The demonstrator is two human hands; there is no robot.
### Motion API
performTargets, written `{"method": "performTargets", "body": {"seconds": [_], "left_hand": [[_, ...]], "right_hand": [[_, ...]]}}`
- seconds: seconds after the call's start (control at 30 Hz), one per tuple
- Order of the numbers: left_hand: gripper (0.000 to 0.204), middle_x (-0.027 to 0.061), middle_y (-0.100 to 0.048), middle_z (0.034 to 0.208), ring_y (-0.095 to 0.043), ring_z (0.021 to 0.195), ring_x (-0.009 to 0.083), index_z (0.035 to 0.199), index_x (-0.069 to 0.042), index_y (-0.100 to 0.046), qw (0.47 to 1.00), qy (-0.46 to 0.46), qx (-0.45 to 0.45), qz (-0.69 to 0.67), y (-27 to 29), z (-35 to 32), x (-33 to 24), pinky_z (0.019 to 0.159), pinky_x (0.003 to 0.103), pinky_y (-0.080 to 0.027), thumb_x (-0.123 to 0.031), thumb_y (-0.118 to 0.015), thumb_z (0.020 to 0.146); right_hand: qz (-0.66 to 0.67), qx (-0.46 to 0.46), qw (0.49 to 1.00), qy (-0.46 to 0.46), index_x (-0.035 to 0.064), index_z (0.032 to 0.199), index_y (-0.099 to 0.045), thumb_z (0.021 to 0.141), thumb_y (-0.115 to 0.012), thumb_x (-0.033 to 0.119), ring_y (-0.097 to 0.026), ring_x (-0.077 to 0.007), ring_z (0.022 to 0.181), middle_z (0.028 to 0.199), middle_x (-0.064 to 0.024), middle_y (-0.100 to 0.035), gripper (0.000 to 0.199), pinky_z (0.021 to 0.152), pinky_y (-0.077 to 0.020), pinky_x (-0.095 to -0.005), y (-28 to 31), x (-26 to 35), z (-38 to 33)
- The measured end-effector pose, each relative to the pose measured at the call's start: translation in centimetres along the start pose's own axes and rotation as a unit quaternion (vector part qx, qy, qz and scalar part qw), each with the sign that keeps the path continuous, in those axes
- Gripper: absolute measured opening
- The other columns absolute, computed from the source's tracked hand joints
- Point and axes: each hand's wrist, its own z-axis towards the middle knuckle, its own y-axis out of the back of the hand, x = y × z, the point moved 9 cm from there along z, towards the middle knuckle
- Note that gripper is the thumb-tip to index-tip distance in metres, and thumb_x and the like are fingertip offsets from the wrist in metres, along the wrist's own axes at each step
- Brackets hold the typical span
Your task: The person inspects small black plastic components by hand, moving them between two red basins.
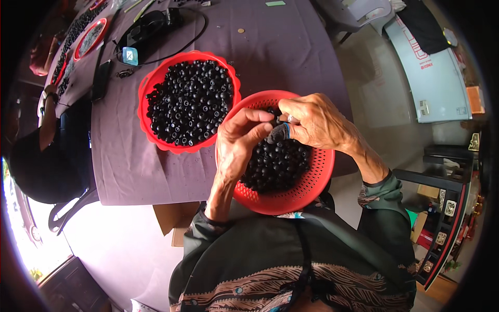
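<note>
My left hand (236, 140) and my right hand (322, 125) meet fingertip to fingertip above a red colander (322, 171). Small round black pieces (275, 169), like beads, lie heaped in the colander. The left thumb and forefinger pinch together; what sits between them is too small to make out. My right hand is closed round a small pale object (292, 119), mostly hidden by the fingers. A dark cloth finger cover (278, 134) is on the right thumb. Left of the colander stands a red scalloped basin (143, 112) full of similar black pieces, many showing ringed holes.
A purple cloth covers the table (125, 182). Beyond the basin lie a black bag (150, 28) with a strap and a dark phone (102, 80). Another person's arm (48, 112) is at the far left, near a red tray (91, 39). A dark shelf (442, 208) stands right.
</note>
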Motion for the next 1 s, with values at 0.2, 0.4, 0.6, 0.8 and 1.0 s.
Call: {"method": "performTargets", "body": {"seconds": [0.2, 0.4, 0.6, 0.8, 1.0], "left_hand": [[0.026, 0.0089, -0.061, 0.088, -0.061, 0.078, 0.0225, 0.095, -0.004, -0.063, 0.908, -0.165, 0.000, 0.385, 0.1, -1.8, -1.5, 0.071, 0.032, -0.049, -0.002, -0.069, 0.070], [0.027, 0.0119, -0.061, 0.096, -0.057, 0.087, 0.0284, 0.096, -0.003, -0.063, 0.762, -0.304, -0.155, 0.550, 2.0, -5.4, -4.6, 0.076, 0.037, -0.047, -0.003, -0.068, 0.070], [0.027, 0.0148, -0.058, 0.100, -0.057, 0.088, 0.0286, 0.105, -0.001, -0.060, 0.769, -0.229, -0.246, 0.544, 4.9, -6.8, -2.6, 0.078, 0.037, -0.046, -0.009, -0.062, 0.079], [0.028, 0.0111, -0.058, 0.101, -0.056, 0.088, 0.0200, 0.114, -0.005, -0.057, 0.862, -0.114, -0.259, 0.421, 6.4, -6.1, 0.1, 0.076, 0.030, -0.045, -0.009, -0.049, 0.087], [0.029, 0.0087, -0.059, 0.102, -0.056, 0.088, 0.0162, 0.114, -0.001, -0.057, 0.875, -0.082, -0.270, 0.394, 6.7, -6.0, 0.8, 0.076, 0.028, -0.045, -0.009, -0.047, 0.088]], "right_hand": [[0.038, -0.069, 0.997, -0.012, 0.0007, 0.074, -0.044, 0.073, -0.060, 0.007, -0.059, -0.0347, 0.061, 0.067, -0.0166, -0.058, 0.018, 0.052, -0.0445, -0.0394, 0.4, -1.9, -1.6], [-0.043, -0.146, 0.979, -0.139, 0.0019, 0.082, -0.048, 0.075, -0.060, 0.006, -0.057, -0.0350, 0.059, 0.066, -0.0153, -0.057, 0.015, 0.054, -0.0436, -0.0399, 1.8, -8.0, -5.2], [0.001, -0.146, 0.972, -0.187, 0.0018, 0.088, -0.049, 0.077, -0.055, 0.003, -0.059, -0.0368, 0.064, 0.068, -0.0172, -0.058, 0.013, 0.056, -0.0447, -0.0419, -1.9, -12.3, -7.8], [0.056, -0.186, 0.962, -0.191, 0.0039, 0.090, -0.052, 0.078, -0.057, 0.011, -0.060, -0.0336, 0.061, 0.062, -0.0150, -0.057, 0.015, 0.056, -0.0457, -0.0418, -3.3, -13.2, -8.6], [0.074, -0.202, 0.961, -0.176, 0.0033, 0.088, -0.052, 0.079, -0.056, 0.013, -0.059, -0.0339, 0.059, 0.060, -0.0147, -0.057, 0.014, 0.055, -0.0451, -0.0424, -3.5, -13.6, -8.7]]}}
